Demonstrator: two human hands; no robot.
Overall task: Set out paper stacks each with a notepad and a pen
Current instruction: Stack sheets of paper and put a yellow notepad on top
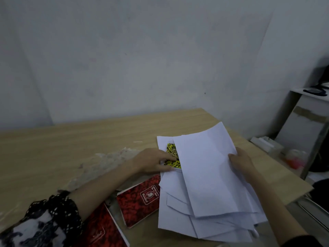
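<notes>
Right hand (241,164) grips the edge of a loose, fanned stack of white paper sheets (204,184) near the right end of a wooden table (80,139), thumb on top and fingers beneath. Left hand (153,161), fingers extended and close together, presses on a yellow-and-black notepad (171,150) half tucked under the sheets. Two red-and-black notepads (140,198) lie just left of the stack, one partly under the patterned sleeve (53,211).

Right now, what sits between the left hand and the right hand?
In the head view, lifted white paper spans the gap between left hand and right hand. A yellow notepad peeks out under the left fingertips.
</notes>
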